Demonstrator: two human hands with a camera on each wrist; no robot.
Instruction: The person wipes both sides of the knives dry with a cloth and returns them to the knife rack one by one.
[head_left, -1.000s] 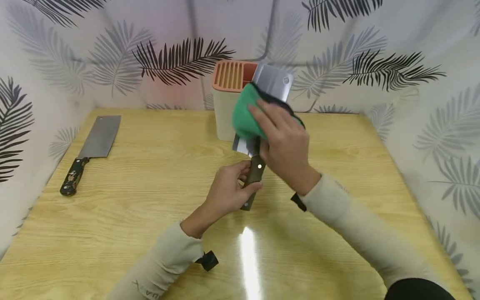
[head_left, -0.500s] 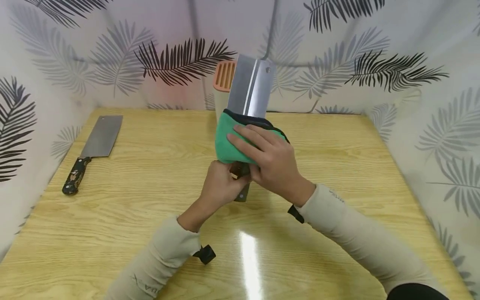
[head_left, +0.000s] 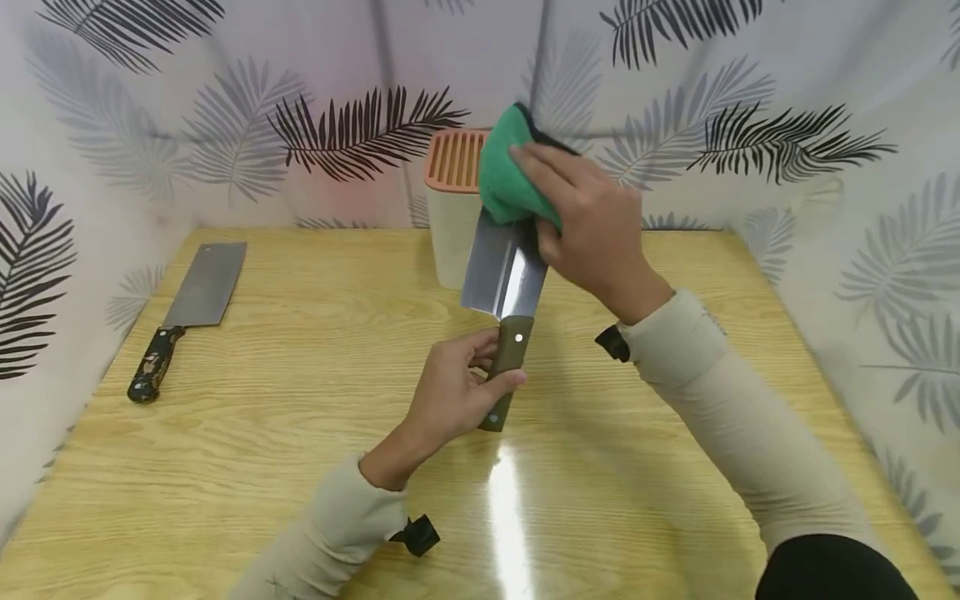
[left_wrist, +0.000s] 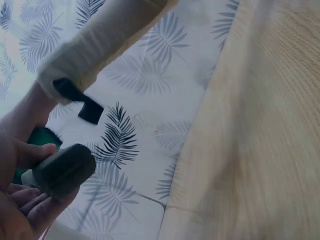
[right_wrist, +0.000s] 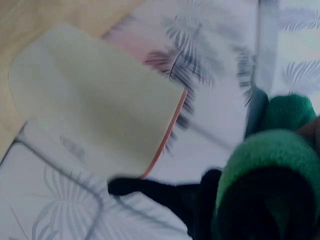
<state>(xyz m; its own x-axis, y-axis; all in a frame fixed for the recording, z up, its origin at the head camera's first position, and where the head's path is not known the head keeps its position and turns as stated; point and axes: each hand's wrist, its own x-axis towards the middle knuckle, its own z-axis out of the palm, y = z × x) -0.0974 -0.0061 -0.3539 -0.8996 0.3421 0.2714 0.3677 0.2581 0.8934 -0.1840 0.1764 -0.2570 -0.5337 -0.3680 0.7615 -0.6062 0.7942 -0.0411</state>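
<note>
Pale fabric printed with grey and black leaves (head_left: 337, 50) hangs behind the yellow wood-grain counter (head_left: 322, 375) where I work. My left hand (head_left: 457, 379) grips the olive-brown handle (head_left: 512, 354) of a broad steel cleaver (head_left: 512, 323), which I hold above the counter, its blade (head_left: 495, 271) pointing away from me, in front of a cream holder with an orange slatted top (head_left: 452, 233). My right hand (head_left: 596, 221) has its fingers curled over a soft, dark-edged green cloth (head_left: 510, 171), which covers the blade's far end. To wipe well, I judge, I should lay the cloth flat and draw it lengthwise with light, even pressure. The side projecting past the handle is probably the cutting edge, so bare fingers belong away from it. A firm left grip should stop any twisting. Another cleaver, grey-bladed with a black patterned handle (head_left: 202, 292), lies on the counter to my left, touched by neither hand.
</note>
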